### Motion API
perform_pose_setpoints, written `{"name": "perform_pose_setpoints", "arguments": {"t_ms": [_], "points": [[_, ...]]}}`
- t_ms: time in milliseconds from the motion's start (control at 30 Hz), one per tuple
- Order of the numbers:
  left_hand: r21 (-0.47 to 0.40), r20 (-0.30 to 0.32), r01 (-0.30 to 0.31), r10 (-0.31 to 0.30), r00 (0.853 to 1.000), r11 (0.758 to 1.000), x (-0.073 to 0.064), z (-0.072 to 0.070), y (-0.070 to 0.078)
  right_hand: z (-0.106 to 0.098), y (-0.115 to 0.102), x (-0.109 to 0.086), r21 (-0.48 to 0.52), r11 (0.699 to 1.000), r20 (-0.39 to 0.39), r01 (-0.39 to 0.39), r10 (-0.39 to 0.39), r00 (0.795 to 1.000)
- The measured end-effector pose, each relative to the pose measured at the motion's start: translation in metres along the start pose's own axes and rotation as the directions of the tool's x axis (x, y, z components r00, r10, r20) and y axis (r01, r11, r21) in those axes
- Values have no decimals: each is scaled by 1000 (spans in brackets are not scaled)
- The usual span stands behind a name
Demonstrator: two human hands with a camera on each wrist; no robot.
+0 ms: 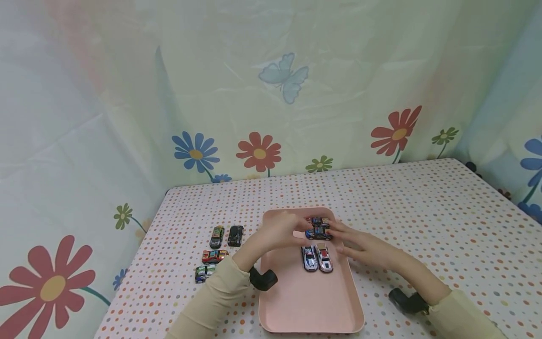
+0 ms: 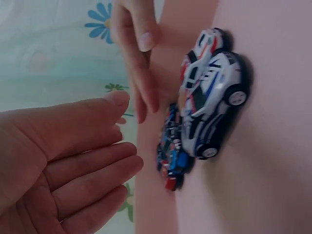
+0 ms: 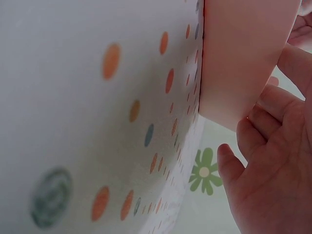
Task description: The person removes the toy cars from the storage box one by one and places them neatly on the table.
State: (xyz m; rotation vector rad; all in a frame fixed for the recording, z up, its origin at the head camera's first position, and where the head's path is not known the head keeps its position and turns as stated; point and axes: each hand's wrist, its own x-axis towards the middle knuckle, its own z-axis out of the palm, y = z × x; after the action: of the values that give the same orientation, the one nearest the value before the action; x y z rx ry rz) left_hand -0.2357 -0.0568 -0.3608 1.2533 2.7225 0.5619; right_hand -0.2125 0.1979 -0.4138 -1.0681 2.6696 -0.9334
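My left hand hovers over the far left part of a pink tray, fingers loosely bent and holding nothing. The left wrist view shows that hand apart from the toy cars. My right hand reaches over the tray's right rim, its fingers relaxed close to the cars. Two white toy cars, one with blue markings and one with red, lie side by side in the tray. Beyond them are a blue-and-black toy car and a dark red-and-blue one, partly behind fingers.
Left of the tray on the dotted tablecloth are a green-and-orange car, a black car, a red car and a green-and-white car. A flowered curtain hangs behind the table.
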Motion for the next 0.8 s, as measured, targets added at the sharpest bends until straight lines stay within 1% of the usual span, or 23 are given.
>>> {"name": "perform_pose_setpoints", "arguments": {"t_ms": [67, 133, 200, 333, 433, 567, 667, 800], "points": [[-5, 15, 25, -25, 1000, 1000, 0, 5, -1, 0, 0, 0, -2, 1000, 0, 3, -3, 1000], [10, 29, 82, -82, 996, 997, 0, 9, -1, 1, 0, 0, -4, 1000, 4, 5, -5, 1000], [11, 37, 117, -117, 992, 993, -1, 13, -1, 1, 0, 0, -9, 1000, 6, 4, -4, 1000], [1, 54, 162, -161, 985, 987, -1, 20, -3, 1, 1, 0, -16, 1000, 4, 6, -6, 1000], [14, 84, 167, -168, 982, 986, 0, 24, -2, 0, 1, -1, -15, 1000, 3, 6, -6, 1000], [64, 116, 163, -169, 979, 985, 3, 29, -1, 0, 1, 0, -9, 1000, 6, 4, -4, 1000], [97, 121, 176, -187, 975, 980, 3, 31, 1, 0, 1, 0, -6, 1000, 7, 4, -4, 1000], [90, 121, 206, -216, 969, 974, 3, 33, 4, 0, 1, 0, -5, 1000, 11, 0, 0, 1000]]}}
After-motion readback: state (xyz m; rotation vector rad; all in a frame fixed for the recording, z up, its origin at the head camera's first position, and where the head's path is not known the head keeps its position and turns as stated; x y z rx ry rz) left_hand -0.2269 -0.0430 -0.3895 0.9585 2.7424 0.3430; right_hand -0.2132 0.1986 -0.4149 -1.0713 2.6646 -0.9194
